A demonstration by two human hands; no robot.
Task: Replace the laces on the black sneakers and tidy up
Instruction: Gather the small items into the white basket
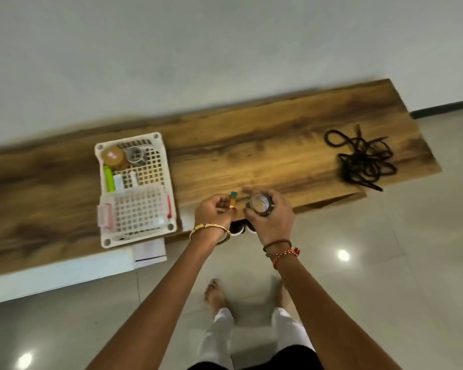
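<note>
long wooden table (251, 145) against the wall. white basket (169, 166) sits toward its left part at the front edge, holding tape rolls and small items. black laces (364, 161) lie heaped at the right end. sneakers (238, 229) are barely visible under the front edge, behind the hands. right hand (271, 218) fingers curl round a tape roll (259, 205); left hand (214, 212) fingers pinch its pulled end (233, 200). judging: tape-prep step, maybe for lace tips; next needs tearing a strip.
</note>
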